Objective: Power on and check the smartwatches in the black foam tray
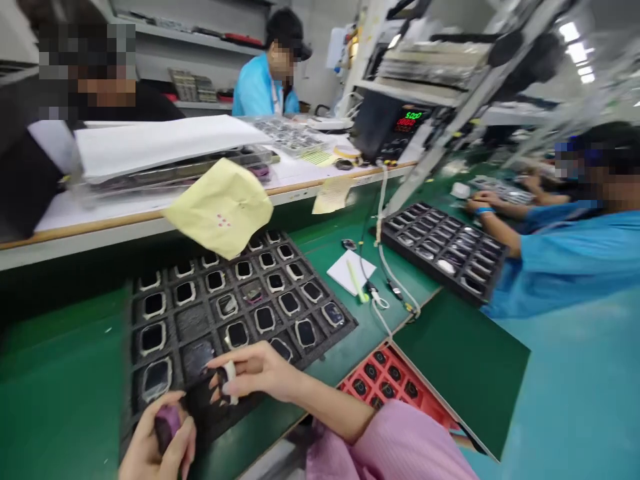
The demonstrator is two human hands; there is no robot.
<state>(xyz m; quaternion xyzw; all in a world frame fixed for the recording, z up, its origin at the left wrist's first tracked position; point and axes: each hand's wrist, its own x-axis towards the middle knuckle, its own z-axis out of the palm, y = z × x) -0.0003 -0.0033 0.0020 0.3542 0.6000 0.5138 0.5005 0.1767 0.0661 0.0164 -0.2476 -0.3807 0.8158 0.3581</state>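
Note:
My left hand (160, 437) is at the bottom left, its fingers closed round a small purple piece (167, 421). My right hand (255, 373), in a pink sleeve, reaches over the near edge of a black foam tray (193, 323) and pinches a small white item (231, 375) at the fingertips. The tray's pockets hold several rectangular watch cases with dark screens. It lies on the green bench mat (60, 373).
A yellow cloth (220, 207) hangs over the tray's far side. A white card with a green pen (353, 272) and cables lie to the right. A second black tray (443, 250) and a red tray (385, 380) are nearby. Co-workers in blue sit right and behind.

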